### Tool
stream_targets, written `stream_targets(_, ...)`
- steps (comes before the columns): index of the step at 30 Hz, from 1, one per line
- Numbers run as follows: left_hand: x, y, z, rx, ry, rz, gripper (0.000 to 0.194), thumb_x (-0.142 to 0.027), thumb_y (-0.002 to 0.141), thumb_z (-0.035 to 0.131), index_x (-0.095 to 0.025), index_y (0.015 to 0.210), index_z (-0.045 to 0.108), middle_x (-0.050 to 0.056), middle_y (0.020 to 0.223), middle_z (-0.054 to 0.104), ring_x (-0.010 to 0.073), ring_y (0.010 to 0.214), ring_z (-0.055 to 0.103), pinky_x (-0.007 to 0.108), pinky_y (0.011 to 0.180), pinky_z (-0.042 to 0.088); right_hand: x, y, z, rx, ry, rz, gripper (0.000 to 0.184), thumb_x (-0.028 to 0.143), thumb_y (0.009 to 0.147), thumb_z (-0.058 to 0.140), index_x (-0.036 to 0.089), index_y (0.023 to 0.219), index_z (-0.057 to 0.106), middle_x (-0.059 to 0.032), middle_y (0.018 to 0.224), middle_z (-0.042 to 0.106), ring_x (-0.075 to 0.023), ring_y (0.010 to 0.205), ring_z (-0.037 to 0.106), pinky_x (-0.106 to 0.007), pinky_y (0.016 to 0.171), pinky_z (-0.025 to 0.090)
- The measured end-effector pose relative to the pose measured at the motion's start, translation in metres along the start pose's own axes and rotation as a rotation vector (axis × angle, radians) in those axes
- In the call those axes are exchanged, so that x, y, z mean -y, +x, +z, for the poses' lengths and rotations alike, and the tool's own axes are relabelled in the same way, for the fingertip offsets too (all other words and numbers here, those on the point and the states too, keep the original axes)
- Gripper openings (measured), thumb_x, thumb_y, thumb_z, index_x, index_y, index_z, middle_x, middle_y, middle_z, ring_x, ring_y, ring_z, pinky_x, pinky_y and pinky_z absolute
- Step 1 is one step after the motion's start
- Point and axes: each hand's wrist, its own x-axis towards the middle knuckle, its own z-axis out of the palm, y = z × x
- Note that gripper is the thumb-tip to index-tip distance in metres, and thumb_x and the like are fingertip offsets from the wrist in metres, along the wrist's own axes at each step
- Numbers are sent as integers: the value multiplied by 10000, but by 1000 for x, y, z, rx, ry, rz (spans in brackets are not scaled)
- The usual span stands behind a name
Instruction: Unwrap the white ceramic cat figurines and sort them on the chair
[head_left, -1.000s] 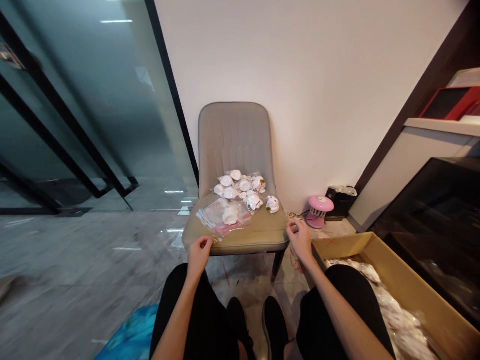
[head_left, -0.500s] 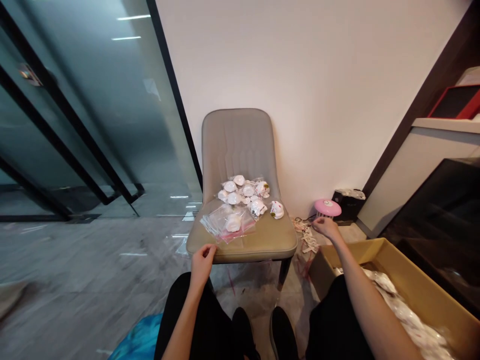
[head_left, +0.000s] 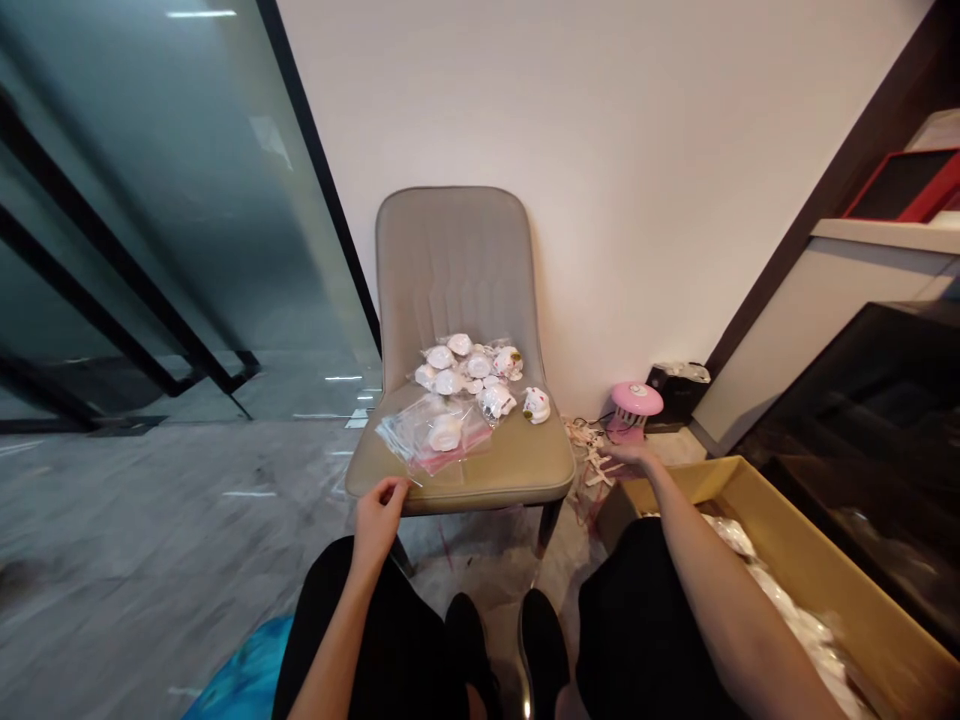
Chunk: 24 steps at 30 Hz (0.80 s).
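My left hand (head_left: 381, 503) is at the front left edge of the chair seat, fingers pinched together; what they hold, if anything, is too small to make out. My right hand (head_left: 631, 462) is stretched out over the near corner of the cardboard box, fingers extended, with nothing visible in it. Close to its fingertips lie pale strips of paper scraps (head_left: 597, 470) on the floor. Clear plastic bags (head_left: 405, 428) with pink edges are spread on the seat, a white wrapped piece (head_left: 445, 433) on top. Behind them is a pile of white wrapped pieces (head_left: 448, 382). A white figurine (head_left: 536, 405) sits at the right.
The beige chair (head_left: 457, 260) stands against the wall. At my right is a cardboard box (head_left: 795, 520) holding white wrapped pieces. A pink mushroom-shaped lamp (head_left: 637, 399) and a black box (head_left: 677, 395) are by the wall. Blue fabric (head_left: 244, 670) lies at lower left; glass doors (head_left: 150, 250) are beyond.
My right hand has gone from a closed pinch near the pink lamp to outstretched fingers, slightly lower. My left hand stays pinched at the seat edge. The view has shifted a little.
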Motion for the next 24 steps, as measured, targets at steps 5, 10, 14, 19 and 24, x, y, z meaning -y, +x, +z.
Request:
stream_targets(5, 3, 0, -2, 10, 0, 22, 335, -474, 806, 613, -166, 797, 747, 36, 810, 745, 213, 791, 660, 281, 740, 478, 15, 8, -2, 93, 138, -90, 288, 376, 942, 566, 224, 1179, 625, -116, 1193, 723, -182, 926, 732, -289, 796, 567)
stream_targets(10, 9, 0, -2, 18, -1, 28, 338, -480, 810, 616, -168, 797, 744, 32, 800, 738, 206, 779, 651, 281, 747, 468, 19, 9, -4, 14, 247, -200, 315, 392, 983, 476, 246, 1242, 580, -103, 1274, 686, -158, 1001, 713, -237, 793, 549)
stream_targets(14, 10, 1, -1, 24, -18, 28, 335, -477, 814, 615, -167, 794, 741, 28, 782, 727, 199, 767, 639, 276, 737, 458, 9, 8, 4, 33, 66, 15, 304, 397, 894, 641, 182, 1109, 637, -145, 1016, 750, -203, 780, 727, -309, 703, 553)
stream_targets(19, 10, 1, 0, 30, -19, 19, 330, -472, 814, 613, -169, 794, 742, 27, 776, 726, 198, 766, 639, 275, 734, 454, 12, -3, 12, 296, 19, 137, 291, 365, 831, 724, 178, 1047, 668, -131, 971, 756, -238, 801, 737, -340, 692, 569)
stream_targets(24, 8, 1, 0, 26, -30, 16, 332, -474, 804, 610, -168, 785, 737, 35, 791, 731, 203, 778, 640, 277, 735, 453, 28, -13, 2, 191, 271, -237, 312, 435, 948, 528, 236, 1168, 622, -90, 1058, 736, -173, 848, 721, -274, 723, 583)
